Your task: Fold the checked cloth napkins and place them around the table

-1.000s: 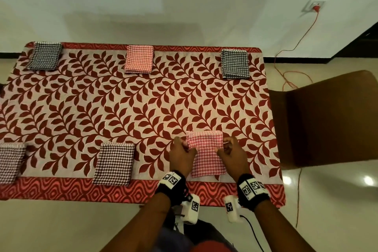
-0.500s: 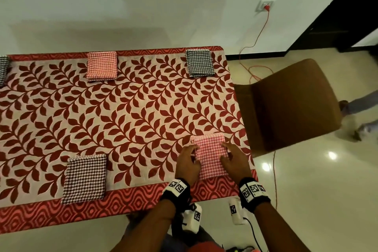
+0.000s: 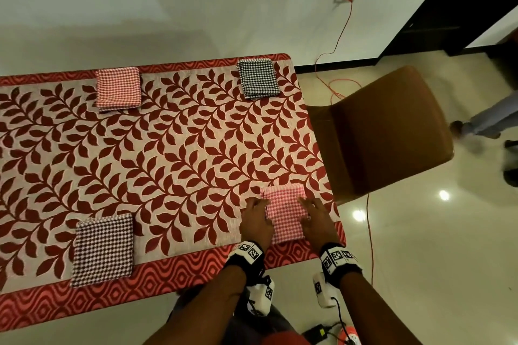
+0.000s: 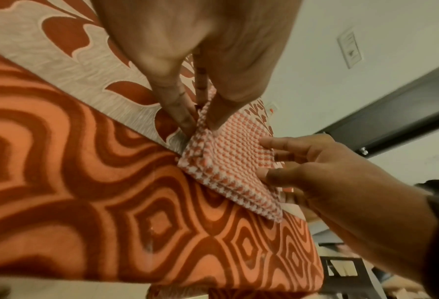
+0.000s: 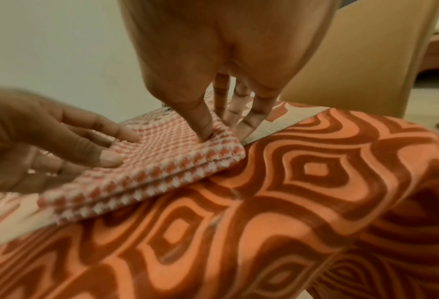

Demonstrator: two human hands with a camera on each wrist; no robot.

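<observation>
Pink checked napkin flat; both hands touching.

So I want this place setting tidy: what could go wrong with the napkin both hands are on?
The red checked napkin lies near the table's corner, its near edge at the tablecloth border; a nudge might slide it off. The left hand seems to pinch its edge, so lifting away could pull the folded layers open. The right hand presses with straight fingers; dragging back may skew it.
</observation>
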